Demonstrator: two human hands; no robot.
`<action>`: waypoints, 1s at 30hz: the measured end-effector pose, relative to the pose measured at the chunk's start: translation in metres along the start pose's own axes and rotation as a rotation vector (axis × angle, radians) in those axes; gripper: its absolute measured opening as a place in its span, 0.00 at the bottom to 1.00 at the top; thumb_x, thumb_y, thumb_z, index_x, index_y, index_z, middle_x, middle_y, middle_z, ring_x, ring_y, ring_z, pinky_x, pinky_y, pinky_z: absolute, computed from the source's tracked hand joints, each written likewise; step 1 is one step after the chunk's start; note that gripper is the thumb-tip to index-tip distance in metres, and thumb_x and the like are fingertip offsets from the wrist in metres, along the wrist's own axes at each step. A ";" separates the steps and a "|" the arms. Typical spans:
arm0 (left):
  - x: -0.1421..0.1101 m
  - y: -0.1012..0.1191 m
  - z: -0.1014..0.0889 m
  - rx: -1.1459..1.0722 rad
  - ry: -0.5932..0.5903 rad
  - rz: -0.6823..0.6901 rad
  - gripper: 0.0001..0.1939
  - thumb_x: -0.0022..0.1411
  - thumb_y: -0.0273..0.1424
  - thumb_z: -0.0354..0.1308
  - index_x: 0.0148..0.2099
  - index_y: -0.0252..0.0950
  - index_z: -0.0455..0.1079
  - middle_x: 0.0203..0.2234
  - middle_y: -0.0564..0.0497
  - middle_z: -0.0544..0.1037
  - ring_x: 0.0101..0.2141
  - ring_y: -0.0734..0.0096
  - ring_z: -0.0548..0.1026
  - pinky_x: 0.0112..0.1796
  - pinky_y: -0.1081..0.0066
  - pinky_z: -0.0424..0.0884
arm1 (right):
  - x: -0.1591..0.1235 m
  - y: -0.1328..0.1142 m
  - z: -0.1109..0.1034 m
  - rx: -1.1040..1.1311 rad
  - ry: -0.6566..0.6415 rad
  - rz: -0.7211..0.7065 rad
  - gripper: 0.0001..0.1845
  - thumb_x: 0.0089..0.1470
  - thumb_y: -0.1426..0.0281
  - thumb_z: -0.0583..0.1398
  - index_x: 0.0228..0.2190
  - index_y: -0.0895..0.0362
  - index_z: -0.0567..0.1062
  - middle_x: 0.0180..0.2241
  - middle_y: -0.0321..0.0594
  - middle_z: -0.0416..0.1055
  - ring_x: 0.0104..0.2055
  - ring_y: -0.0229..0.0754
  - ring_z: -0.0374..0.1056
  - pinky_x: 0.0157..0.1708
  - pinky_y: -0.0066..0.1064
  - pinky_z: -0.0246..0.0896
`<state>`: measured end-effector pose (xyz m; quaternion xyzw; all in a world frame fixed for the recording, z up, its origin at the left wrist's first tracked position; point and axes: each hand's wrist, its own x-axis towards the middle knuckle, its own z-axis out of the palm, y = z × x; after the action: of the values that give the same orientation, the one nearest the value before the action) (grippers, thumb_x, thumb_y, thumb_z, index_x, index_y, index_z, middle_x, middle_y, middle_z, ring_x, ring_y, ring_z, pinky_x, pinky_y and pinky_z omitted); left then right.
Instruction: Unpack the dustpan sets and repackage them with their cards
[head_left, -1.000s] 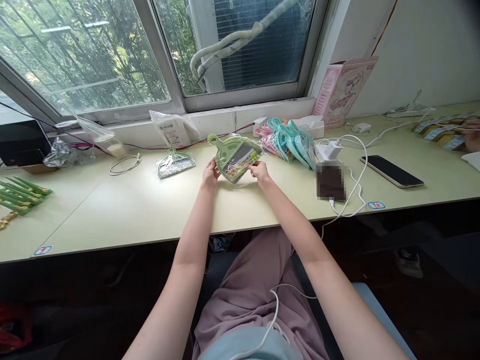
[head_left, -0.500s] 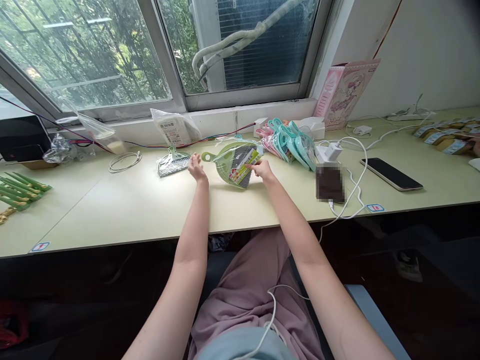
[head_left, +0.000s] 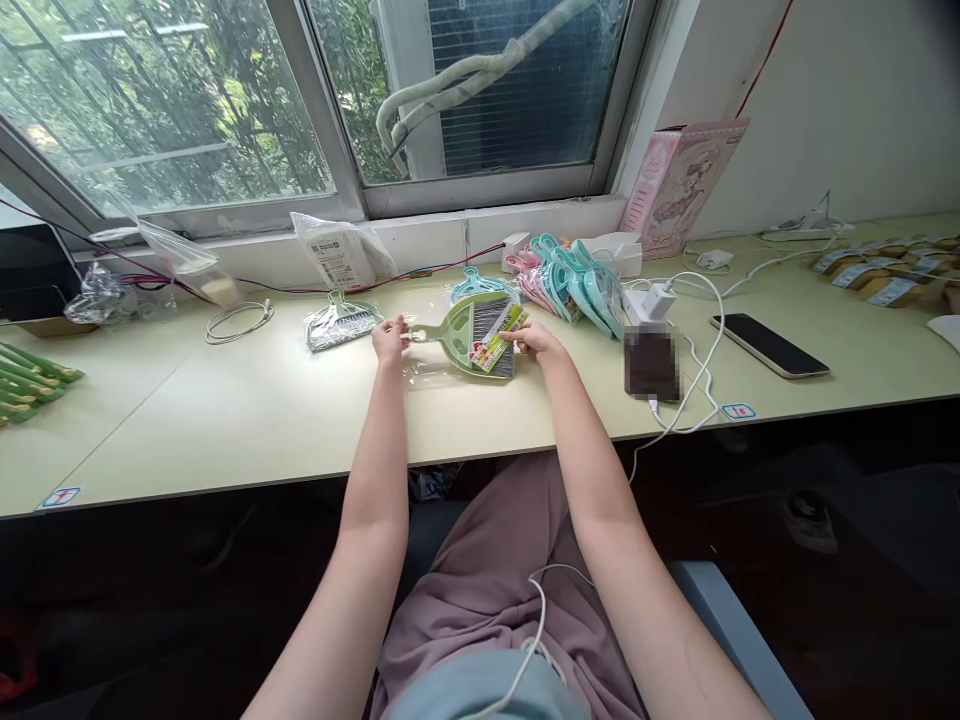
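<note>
A green dustpan point(head_left: 456, 338) with a grey-bristled brush point(head_left: 489, 318) nested in it lies in front of me, its handle towards the left. Across the bristles runs a yellow-green printed label card point(head_left: 498, 338). My right hand point(head_left: 538, 341) pinches the set at its right edge, the index finger over the card. At the handle end, my left hand point(head_left: 390, 340) is closed on a clear plastic bag point(head_left: 431, 376), which spreads under and below the handle. Whether the left fingers also grip the handle tip, I cannot tell.
Left of the set lies another wrapped dustpan set point(head_left: 343, 325). Behind are turquoise sets point(head_left: 581, 285) and pink ones point(head_left: 529, 278). A coiled cable point(head_left: 240, 322), a charger with white cords point(head_left: 660, 300), a phone point(head_left: 770, 345) and a pink box point(head_left: 686, 188) also occupy the table.
The dustpan set has come down flatter and turned its face up, slightly to the right. Its surface looks less glossy, and loose clear film now shows beneath the handle.
</note>
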<state>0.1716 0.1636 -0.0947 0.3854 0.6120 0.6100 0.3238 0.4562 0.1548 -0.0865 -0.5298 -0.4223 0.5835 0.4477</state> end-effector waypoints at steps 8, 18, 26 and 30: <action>-0.005 0.006 -0.023 0.175 0.880 -0.092 0.25 0.67 0.22 0.45 0.65 0.31 0.56 0.59 0.30 0.67 0.65 0.56 0.64 0.61 0.55 0.65 | -0.008 -0.003 -0.008 0.437 0.226 -0.038 0.26 0.40 0.76 0.75 0.22 0.56 0.60 0.14 0.21 0.56 0.13 0.22 0.46 0.10 0.15 0.41; -0.036 0.030 0.007 0.208 0.582 0.278 0.37 0.70 0.35 0.45 0.75 0.35 0.34 0.72 0.38 0.42 0.71 0.62 0.28 0.68 0.50 0.34 | -0.010 -0.002 -0.001 0.479 0.193 -0.125 0.30 0.36 0.69 0.77 0.22 0.54 0.58 0.16 0.20 0.53 0.13 0.22 0.46 0.10 0.17 0.42; -0.042 0.000 0.066 -0.195 -0.606 -0.055 0.30 0.70 0.51 0.42 0.59 0.34 0.67 0.43 0.39 0.81 0.45 0.57 0.80 0.48 0.56 0.76 | -0.006 0.000 0.010 0.277 0.147 -0.180 0.21 0.41 0.71 0.74 0.24 0.56 0.66 0.17 0.24 0.62 0.13 0.24 0.50 0.13 0.18 0.47; -0.036 -0.003 0.060 -0.162 -0.445 -0.081 0.18 0.70 0.44 0.46 0.50 0.36 0.68 0.35 0.46 0.79 0.33 0.67 0.79 0.39 0.64 0.78 | -0.004 0.002 0.014 0.103 0.202 -0.187 0.15 0.50 0.68 0.69 0.27 0.56 0.67 0.18 0.27 0.65 0.14 0.28 0.57 0.19 0.22 0.59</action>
<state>0.2415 0.1621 -0.1032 0.4582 0.4895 0.5438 0.5047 0.4428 0.1504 -0.0859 -0.5206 -0.3920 0.5039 0.5669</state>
